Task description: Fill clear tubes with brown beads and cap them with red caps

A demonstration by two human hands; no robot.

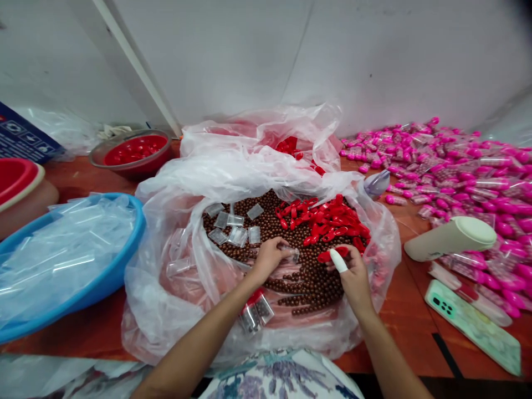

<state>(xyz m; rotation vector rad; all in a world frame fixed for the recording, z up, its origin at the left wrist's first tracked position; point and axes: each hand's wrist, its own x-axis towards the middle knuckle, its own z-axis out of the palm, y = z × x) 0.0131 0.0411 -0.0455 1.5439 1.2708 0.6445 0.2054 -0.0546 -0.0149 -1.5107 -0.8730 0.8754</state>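
My left hand [271, 256] is closed on a small clear plastic box [293, 255], low over the brown beads [310, 293]. In my right hand [351, 271] is a red plastic cap [332, 254], pinched by the fingers; a white cover wraps one finger. The beads lie in an opened clear plastic bag [166, 310]. More empty clear boxes [238, 235] rest on the beads at the left, and a heap of red caps [336, 219] at the right. Below my left wrist lie clear boxes with red tops [256, 313], dark beads inside.
At the left stands a blue basin [139, 221] of clear plastic pieces, with a bowl of red parts [137, 151] behind. Pink-capped tubes [465, 177] are heaped at the right, near a beige tumbler [451, 239] and a phone [474, 327]. A wall [332, 61] closes off the back.
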